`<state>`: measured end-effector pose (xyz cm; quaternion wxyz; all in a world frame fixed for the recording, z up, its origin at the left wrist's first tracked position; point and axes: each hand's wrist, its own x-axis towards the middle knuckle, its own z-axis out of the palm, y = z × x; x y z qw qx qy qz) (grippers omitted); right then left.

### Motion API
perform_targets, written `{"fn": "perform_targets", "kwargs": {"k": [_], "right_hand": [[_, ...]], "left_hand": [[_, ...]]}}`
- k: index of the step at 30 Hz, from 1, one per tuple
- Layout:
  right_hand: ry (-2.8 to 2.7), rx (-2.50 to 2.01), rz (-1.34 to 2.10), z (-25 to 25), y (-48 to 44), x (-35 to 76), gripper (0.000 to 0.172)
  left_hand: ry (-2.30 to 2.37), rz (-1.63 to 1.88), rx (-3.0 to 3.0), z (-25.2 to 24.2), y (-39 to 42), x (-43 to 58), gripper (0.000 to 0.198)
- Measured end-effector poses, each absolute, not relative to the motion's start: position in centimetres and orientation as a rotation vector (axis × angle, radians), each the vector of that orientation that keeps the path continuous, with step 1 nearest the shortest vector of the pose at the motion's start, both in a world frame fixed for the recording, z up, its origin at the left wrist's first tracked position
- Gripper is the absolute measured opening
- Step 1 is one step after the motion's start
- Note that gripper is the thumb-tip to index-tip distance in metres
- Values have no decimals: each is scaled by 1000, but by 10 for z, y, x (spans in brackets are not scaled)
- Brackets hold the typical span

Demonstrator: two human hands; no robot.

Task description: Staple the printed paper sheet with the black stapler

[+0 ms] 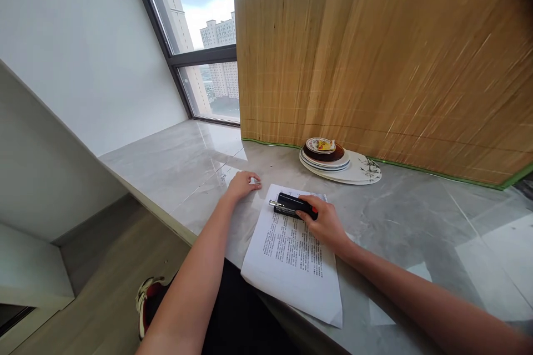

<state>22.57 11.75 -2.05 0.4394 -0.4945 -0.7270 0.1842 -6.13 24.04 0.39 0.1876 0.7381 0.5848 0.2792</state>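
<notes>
A black stapler [287, 204] lies over the upper part of a printed sheet of paper [291, 266], its metal end pointing left. My right hand [327, 222] grips the stapler's right end, thumb on the near side and fingers on the far side. To the left of the paper, my left hand [244, 184] rests on the grey marble-look sill, fingers curled loosely and slightly apart, with nothing in them. The sheet's lower edge reaches over the front edge of the sill.
Beyond the paper, a stack of plates [325, 162] stands on an oval white plate [358, 169] near a bamboo blind [353, 55]. A window [208, 83] is at the back left. My shoe [144, 302] shows on the floor below.
</notes>
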Motion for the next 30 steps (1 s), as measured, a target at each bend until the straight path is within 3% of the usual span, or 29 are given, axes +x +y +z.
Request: {"fn": "perform_targets", "kwargs": {"k": [2, 6, 15, 24, 30], "right_hand": [[-1806, -1232, 459, -20, 117, 226, 31], [-1803, -1241, 462, -19, 117, 226, 31], [-1777, -1265, 483, -17, 117, 225, 30], [-1780, -1275, 508, -18, 118, 225, 30], [-1767, -1255, 506, -20, 119, 224, 31]], "left_hand": [[1638, 817, 2067, 2, 240, -67, 46], [1693, 931, 2010, -2, 237, -81, 27], [1637, 916, 2091, 0, 233, -86, 34], [1598, 901, 2222, 3, 226, -81, 19], [1419, 660, 2548, 0, 221, -52, 39]]}}
